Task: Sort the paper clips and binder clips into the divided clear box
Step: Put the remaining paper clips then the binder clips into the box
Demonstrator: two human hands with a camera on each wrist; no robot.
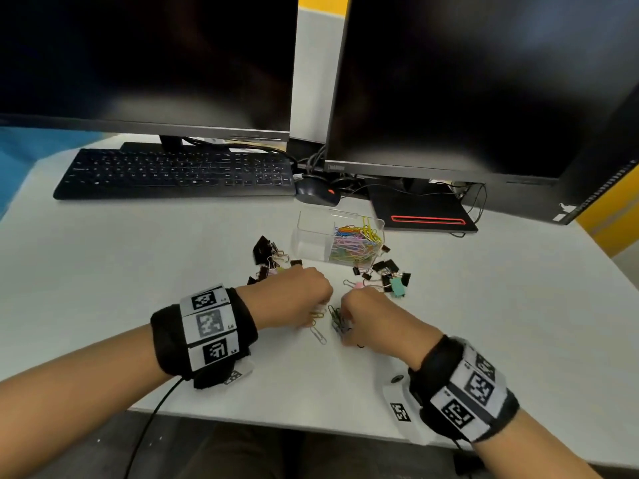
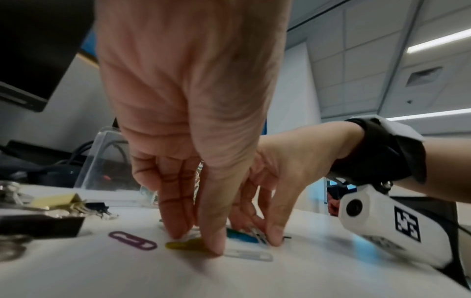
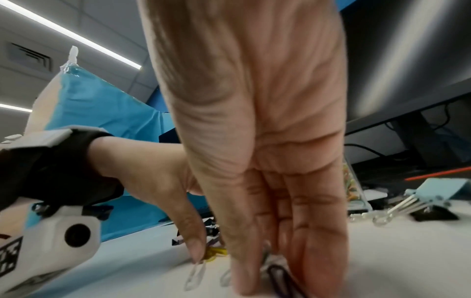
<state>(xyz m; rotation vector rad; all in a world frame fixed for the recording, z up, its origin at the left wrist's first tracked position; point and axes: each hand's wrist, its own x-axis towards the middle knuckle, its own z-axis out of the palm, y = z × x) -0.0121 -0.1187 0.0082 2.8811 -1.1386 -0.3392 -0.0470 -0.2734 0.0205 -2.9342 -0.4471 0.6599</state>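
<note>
The divided clear box (image 1: 313,233) stands mid-desk; its right compartment holds several coloured paper clips (image 1: 356,242) and its left compartment looks bare. Binder clips lie in two groups, one to the left of the box (image 1: 268,257) and one to its right (image 1: 392,276). My left hand (image 1: 311,305) points down at the desk, thumb and fingers pinching a yellow paper clip (image 2: 183,245). My right hand (image 1: 349,323) holds a small bunch of paper clips (image 1: 337,321) between thumb and fingers against the desk. A purple clip (image 2: 132,240) and a silver clip (image 1: 318,335) lie loose.
Behind the box are a black keyboard (image 1: 173,172), a mouse (image 1: 316,193), two dark monitors (image 1: 466,81) and a black stand base with a red slot (image 1: 422,212). The desk's front edge (image 1: 276,425) runs close under my wrists.
</note>
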